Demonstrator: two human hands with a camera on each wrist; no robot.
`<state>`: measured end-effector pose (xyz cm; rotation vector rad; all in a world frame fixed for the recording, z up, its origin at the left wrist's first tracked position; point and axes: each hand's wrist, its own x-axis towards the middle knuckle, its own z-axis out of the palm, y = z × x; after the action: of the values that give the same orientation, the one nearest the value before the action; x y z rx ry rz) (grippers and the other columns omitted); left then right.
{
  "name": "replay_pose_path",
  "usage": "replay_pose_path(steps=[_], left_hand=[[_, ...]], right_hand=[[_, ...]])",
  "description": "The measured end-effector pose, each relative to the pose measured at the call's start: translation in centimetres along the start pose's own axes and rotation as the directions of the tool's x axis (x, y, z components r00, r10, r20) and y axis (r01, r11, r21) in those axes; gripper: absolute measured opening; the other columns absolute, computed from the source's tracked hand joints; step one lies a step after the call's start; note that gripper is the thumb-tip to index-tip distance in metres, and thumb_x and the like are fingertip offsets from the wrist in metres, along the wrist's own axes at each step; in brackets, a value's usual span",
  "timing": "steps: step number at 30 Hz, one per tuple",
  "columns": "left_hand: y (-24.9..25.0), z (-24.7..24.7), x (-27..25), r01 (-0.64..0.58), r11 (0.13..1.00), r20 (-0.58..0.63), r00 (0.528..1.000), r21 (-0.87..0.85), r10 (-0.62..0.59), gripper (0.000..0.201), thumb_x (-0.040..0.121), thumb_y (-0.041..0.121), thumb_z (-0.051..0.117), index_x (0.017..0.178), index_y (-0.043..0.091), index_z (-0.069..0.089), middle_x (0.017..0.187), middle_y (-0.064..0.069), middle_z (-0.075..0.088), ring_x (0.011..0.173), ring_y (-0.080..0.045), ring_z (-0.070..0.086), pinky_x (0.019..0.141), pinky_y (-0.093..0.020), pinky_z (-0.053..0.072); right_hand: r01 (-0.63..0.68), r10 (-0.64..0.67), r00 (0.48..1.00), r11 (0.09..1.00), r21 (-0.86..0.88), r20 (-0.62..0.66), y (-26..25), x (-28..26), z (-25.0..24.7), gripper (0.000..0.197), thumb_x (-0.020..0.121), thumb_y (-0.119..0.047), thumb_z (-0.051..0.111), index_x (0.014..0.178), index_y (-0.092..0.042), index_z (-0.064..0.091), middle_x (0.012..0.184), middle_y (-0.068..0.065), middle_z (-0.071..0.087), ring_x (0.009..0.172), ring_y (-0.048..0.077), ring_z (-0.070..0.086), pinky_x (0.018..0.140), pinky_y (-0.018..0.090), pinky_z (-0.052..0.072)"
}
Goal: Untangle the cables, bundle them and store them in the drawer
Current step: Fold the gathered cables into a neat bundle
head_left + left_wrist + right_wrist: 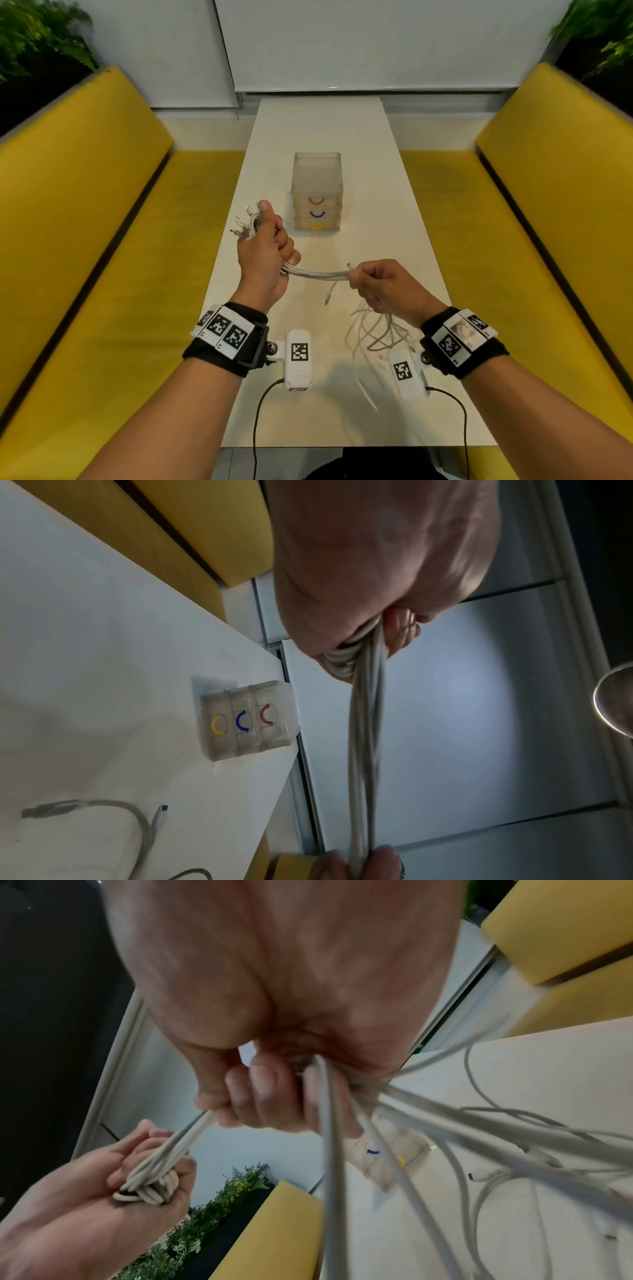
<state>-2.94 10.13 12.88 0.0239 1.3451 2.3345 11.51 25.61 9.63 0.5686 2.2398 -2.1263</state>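
Observation:
Several white cables [318, 274] stretch in a tight strand between my two hands above the table. My left hand [265, 245] grips one end as a wound bunch, with plug ends [245, 222] sticking out past the thumb. In the left wrist view the cables [365, 737] run down from the fist. My right hand [380, 282] grips the strand's other end; loose cable loops [376, 332] hang from it onto the table. From the right wrist the cables [428, 1118] fan out below the fingers [260, 1085]. A clear drawer unit [317, 195] with red, blue and yellow handles stands behind, all drawers closed.
The narrow white table [318, 130] runs away from me between two yellow benches [102, 205]. Loose plug ends [161, 817] lie on the table near its front. Plants [37, 37] stand behind both benches.

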Motion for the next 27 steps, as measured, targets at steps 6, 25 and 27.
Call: replay_pose_path(steps=[6,25,27], left_hand=[[-0.8,-0.1,-0.1,0.01,0.987,-0.003,1.0,0.162,-0.01,0.042,0.096,0.053,0.059,0.071,0.019,0.053,0.051,0.004,0.029,0.043,-0.011,0.023,0.044,-0.025,0.031],[-3.7,0.9,-2.1,-0.114,0.873,0.273,0.962,0.473,-0.022,0.084,0.078,0.081,0.06,0.101,0.001,0.067,0.081,-0.01,0.056,0.074,-0.023,0.049,0.069,-0.039,0.042],[-3.6,0.9,-2.2,-0.119,0.898,0.299,0.954,0.424,-0.015,0.066,0.084,0.073,0.062,0.105,0.011,0.072,0.086,-0.016,0.069,0.078,-0.027,0.063,0.073,-0.041,0.052]], right_hand=[[0.071,-0.1,0.979,0.984,-0.162,-0.178,-0.7,0.4,0.4,0.029,0.099,-0.023,0.063,0.075,-0.006,0.067,0.05,-0.01,0.045,0.045,0.002,0.037,0.047,0.017,0.033],[0.208,-0.274,0.942,0.93,-0.304,-0.195,-6.3,2.0,3.6,0.039,0.099,-0.006,0.055,0.059,-0.003,0.054,0.042,-0.014,0.049,0.041,0.001,0.044,0.049,0.015,0.037],[0.185,-0.223,0.956,0.962,-0.2,-0.19,-6.6,1.8,3.7,0.035,0.099,0.001,0.05,0.064,0.001,0.054,0.043,-0.011,0.044,0.034,0.0,0.038,0.041,0.01,0.03]])
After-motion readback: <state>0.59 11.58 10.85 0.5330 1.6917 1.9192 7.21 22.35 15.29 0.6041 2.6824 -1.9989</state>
